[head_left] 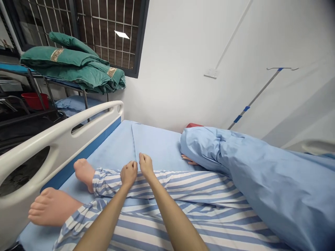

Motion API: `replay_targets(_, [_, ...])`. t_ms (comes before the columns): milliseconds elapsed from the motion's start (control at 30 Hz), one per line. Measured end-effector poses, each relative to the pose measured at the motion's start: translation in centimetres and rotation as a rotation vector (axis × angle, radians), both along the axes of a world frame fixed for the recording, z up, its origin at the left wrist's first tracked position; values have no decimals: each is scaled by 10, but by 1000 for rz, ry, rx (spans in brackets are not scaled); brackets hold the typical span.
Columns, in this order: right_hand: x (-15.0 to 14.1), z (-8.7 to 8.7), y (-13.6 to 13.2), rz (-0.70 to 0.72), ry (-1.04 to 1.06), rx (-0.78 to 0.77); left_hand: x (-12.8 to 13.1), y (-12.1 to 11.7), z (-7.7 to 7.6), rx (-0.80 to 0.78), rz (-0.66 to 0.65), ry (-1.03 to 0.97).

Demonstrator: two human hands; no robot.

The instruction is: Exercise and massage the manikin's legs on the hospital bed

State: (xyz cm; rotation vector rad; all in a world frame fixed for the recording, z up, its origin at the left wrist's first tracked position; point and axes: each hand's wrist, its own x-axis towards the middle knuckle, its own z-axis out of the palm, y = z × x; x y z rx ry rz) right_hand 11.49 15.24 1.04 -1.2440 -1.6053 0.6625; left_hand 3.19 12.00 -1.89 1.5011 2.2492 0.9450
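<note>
Both hands are closed and side by side over the far leg of a manikin-like figure lying on the bed. My left hand [129, 173] is curled at the striped trousers [193, 179], below the knee. Just right of it and slightly farther off, my right hand [146, 164] is a fist near a crease in the light blue sheet [159, 141]. Whatever the fingers hold, if anything, is hidden. Two bare feet [53, 206] stick out of the trouser legs at the left. A blue quilt [251, 160] covers the upper body, with fingertips [188, 160] showing under its edge.
A white bed-end board [62, 127] stands along the left. Behind it, folded green quilts [78, 66] lie on another bed by a barred window, near a red bucket [35, 100]. An IV pole [256, 97] leans across the white wall at the right.
</note>
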Motion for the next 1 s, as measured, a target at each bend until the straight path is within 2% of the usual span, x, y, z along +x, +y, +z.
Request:
replay_targets(100, [2,-14,-3,-53,-19,-8,-1,1,-2,16,-9,-3])
replay_targets(233, [3,-32,-8,-101,-157,2,-1,3,-4,36,-28,19])
replay_targets(333, [3,-35,-9,-108,-199,2,1,3,-2,5,-26,35])
replay_targets(500, [2,-32,-6,-122,-128,2,2,1,1,9,-57,-47])
replay_targets(567, [3,-31,-6,-127,-82,3,0,3,6,43,-84,-98])
replay_targets(667, [4,-31,-5,-122,10,7,-1,16,22,92,-91,-131])
replay_targets(800, [9,-30,-1,-87,165,-40,12,33,41,170,-90,-182])
replay_targets(867, [12,-31,1,-70,247,-59,23,34,40,182,-95,-196])
replay_targets(1000, [15,-34,4,-76,359,-104,41,21,18,139,-96,-163])
